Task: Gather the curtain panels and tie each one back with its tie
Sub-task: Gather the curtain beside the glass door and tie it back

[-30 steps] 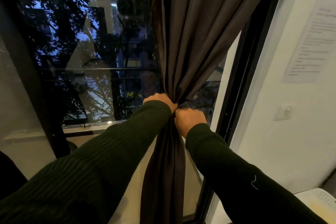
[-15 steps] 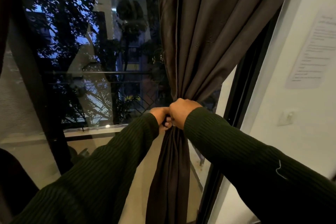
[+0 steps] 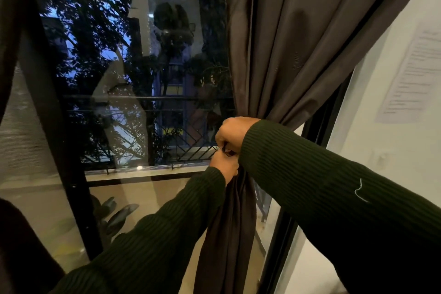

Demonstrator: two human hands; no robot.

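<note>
A dark brown curtain panel [image 3: 293, 38] hangs at the right side of the window, bunched into a narrow waist at mid-height. My right hand [image 3: 232, 132] sits at that waist with its fingers curled, pinching a dark strip that looks like the tie [image 3: 228, 150]. Just below, my left hand [image 3: 224, 167] grips the same spot, fingers curled against the gathered cloth. The two hands touch each other. Most of the tie is hidden behind my hands. Below them the gathered curtain falls straight down.
A second dark curtain [image 3: 10, 19] hangs at the far left edge. The glass door [image 3: 143, 79] shows trees and a balcony railing outside. On the right is a white wall [image 3: 381, 141] with a posted paper sheet [image 3: 417, 74] and a light switch [image 3: 379, 157].
My right hand has moved from beside the left to above it at the curtain's waist. The left hand dropped slightly lower. The camera swung closer and to the right.
</note>
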